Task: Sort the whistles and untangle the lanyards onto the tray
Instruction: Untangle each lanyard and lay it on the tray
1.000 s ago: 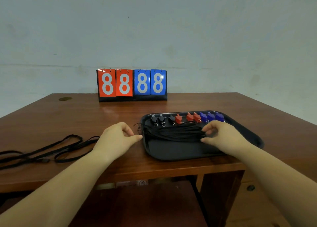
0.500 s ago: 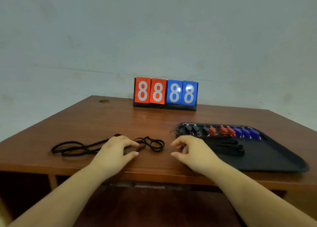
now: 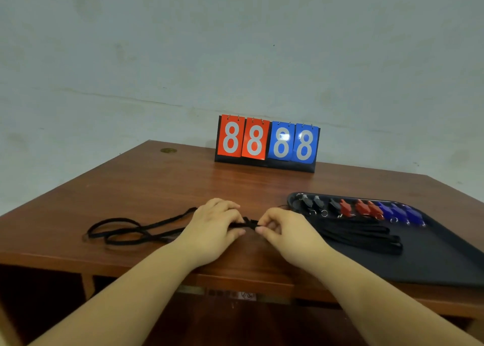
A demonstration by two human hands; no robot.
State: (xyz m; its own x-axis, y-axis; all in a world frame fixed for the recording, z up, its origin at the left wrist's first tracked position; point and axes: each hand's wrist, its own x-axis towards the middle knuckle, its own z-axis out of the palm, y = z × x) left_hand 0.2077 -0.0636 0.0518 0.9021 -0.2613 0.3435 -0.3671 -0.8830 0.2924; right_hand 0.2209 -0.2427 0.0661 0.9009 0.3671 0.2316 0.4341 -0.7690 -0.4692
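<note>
Both hands pinch the tangled black lanyard (image 3: 136, 231) on the surface — left fingers (image 3: 235, 218) and right fingers (image 3: 264, 225) grip its knot between them. Next, probably — pull it loose, then lay it on the tray (image 3: 432, 264), right of the right fingers.

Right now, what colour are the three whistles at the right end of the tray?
Blue whistles, clearest in the head view.

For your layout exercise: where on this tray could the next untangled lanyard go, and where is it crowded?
Bare tray floor lies between the laid lanyards and the near rim. The far edge is crowded with whistles.
</note>
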